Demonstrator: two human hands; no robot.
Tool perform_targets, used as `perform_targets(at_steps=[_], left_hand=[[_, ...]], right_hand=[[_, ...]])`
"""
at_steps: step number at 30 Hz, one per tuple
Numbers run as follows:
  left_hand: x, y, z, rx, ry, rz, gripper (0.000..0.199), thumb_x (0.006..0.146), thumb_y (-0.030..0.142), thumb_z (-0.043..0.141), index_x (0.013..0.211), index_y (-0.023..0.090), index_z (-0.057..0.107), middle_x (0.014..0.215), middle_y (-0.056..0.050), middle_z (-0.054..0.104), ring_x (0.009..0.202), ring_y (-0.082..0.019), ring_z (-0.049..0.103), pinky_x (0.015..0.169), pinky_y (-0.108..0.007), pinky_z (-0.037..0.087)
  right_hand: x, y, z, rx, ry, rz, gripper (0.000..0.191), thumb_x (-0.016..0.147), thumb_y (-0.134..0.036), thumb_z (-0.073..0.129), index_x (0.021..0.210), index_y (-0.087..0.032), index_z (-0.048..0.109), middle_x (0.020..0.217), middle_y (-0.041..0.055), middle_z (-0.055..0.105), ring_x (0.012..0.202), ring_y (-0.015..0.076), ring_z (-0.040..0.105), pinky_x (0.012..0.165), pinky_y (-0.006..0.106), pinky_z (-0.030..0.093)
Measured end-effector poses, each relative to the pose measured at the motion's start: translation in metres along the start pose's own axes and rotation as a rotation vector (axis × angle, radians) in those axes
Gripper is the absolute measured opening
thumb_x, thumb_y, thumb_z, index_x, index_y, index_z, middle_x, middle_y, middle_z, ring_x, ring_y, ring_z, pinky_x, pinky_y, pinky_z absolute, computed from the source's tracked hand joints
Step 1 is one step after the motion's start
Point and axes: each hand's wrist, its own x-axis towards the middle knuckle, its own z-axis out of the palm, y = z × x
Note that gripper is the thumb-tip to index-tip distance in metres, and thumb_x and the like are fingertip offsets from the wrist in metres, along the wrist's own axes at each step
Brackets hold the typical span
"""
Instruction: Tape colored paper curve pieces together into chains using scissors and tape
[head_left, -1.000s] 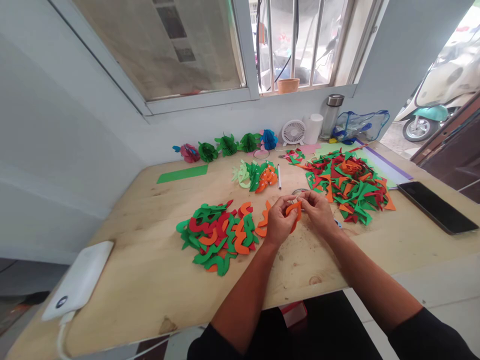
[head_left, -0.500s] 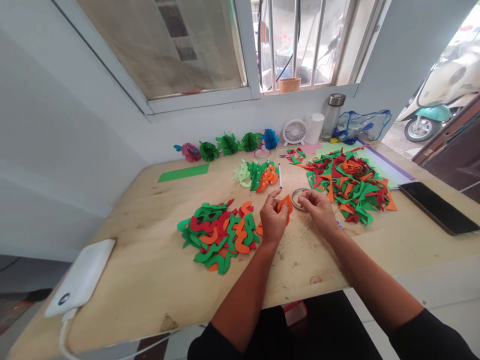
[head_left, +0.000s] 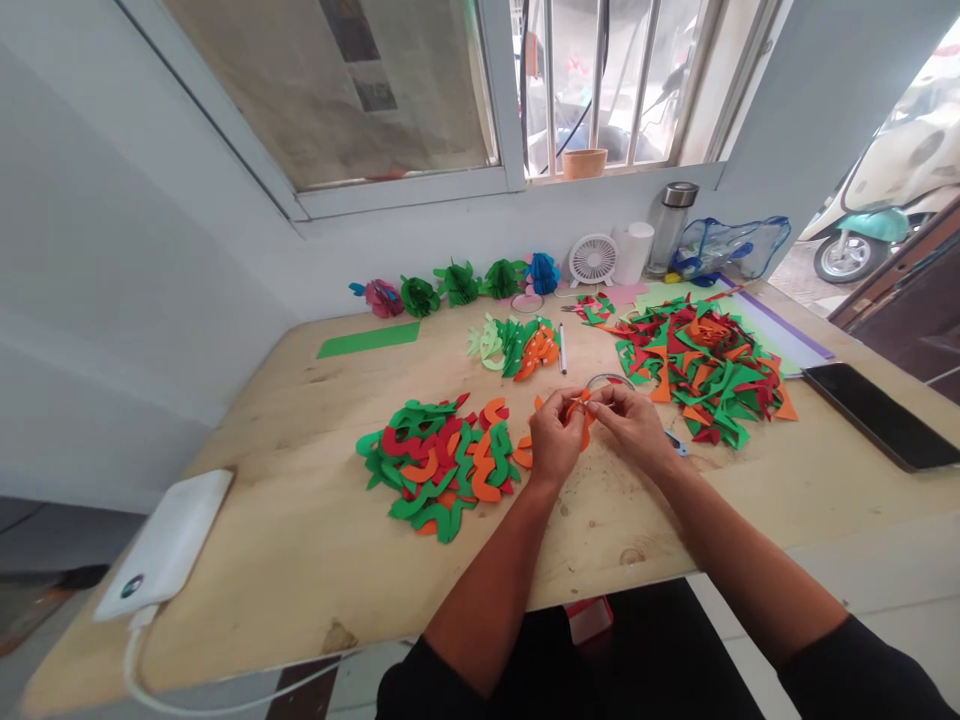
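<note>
Both hands have closed in since the earlier view, and the orange paper piece (head_left: 582, 418) now sits between them above the worktop (head_left: 262, 570), just in front of a wire ring (head_left: 609, 376). Our left hand (head_left: 556, 438) has a closed grip on the lower part of the piece, while the fingertips (head_left: 596, 402) of our right hand (head_left: 634, 425) pinch near its upper end; we cannot tell exactly how the paper lies inside the fingers. We judge that a short pinch close to the paper, with steady wrists, best protects this thin curve from creasing.

Just right of the hands lies a small blue tool (head_left: 677, 443). A heap of green, red and orange cut paper (head_left: 442, 465) sits to the left, and a larger heap of paper scraps (head_left: 701, 365) to the right. Farther off stand a pen (head_left: 562, 349) and a row of paper flowers (head_left: 457, 285).
</note>
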Motion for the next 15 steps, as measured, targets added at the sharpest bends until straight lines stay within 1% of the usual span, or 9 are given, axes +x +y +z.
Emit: perform_targets(at_steps=[2,4,7,9,15], left_hand=[[0.001,0.002,0.001,-0.083,-0.023,-0.041,0.015,0.069,0.017,0.060,0.081,0.016,0.067,0.080,-0.004,0.067,0.074,-0.014,0.061,0.070,-0.024,0.047],[0.003,0.005,0.002,-0.152,-0.033,-0.100,0.012,0.068,0.018,0.060,0.077,0.015,0.067,0.076,-0.003,0.065,0.071,-0.012,0.059,0.065,-0.022,0.046],[0.003,0.010,0.000,-0.168,-0.028,-0.200,0.013,0.068,0.024,0.061,0.073,0.014,0.066,0.070,-0.001,0.061,0.061,-0.009,0.054,0.049,-0.018,0.039],[0.002,0.013,-0.002,-0.159,-0.028,-0.251,0.014,0.067,0.028,0.062,0.070,0.014,0.064,0.067,0.000,0.059,0.056,-0.008,0.051,0.043,-0.017,0.035],[0.001,0.016,-0.003,-0.231,-0.055,-0.307,0.020,0.063,0.033,0.067,0.066,0.014,0.061,0.063,0.001,0.057,0.054,-0.008,0.050,0.046,-0.017,0.039]], right_hand=[[0.001,0.001,-0.001,-0.010,0.025,0.007,0.020,0.074,-0.039,0.064,0.070,-0.020,0.060,0.067,0.0013,0.060,0.061,0.0144,0.053,0.056,0.027,0.042],[0.001,0.002,-0.001,-0.019,0.032,0.010,0.020,0.073,-0.039,0.064,0.069,-0.020,0.060,0.065,0.0008,0.060,0.059,0.0140,0.052,0.054,0.027,0.041],[0.002,0.003,-0.002,-0.027,0.029,0.008,0.019,0.073,-0.038,0.064,0.069,-0.020,0.060,0.064,0.0007,0.059,0.059,0.0137,0.051,0.054,0.026,0.040],[0.003,0.005,-0.003,-0.038,0.027,0.005,0.019,0.073,-0.037,0.063,0.068,-0.020,0.060,0.064,0.0007,0.059,0.059,0.0135,0.051,0.054,0.026,0.040],[0.003,0.008,-0.004,-0.044,0.011,0.011,0.019,0.073,-0.038,0.062,0.068,-0.020,0.059,0.064,0.0008,0.060,0.056,0.0128,0.049,0.052,0.026,0.039]])
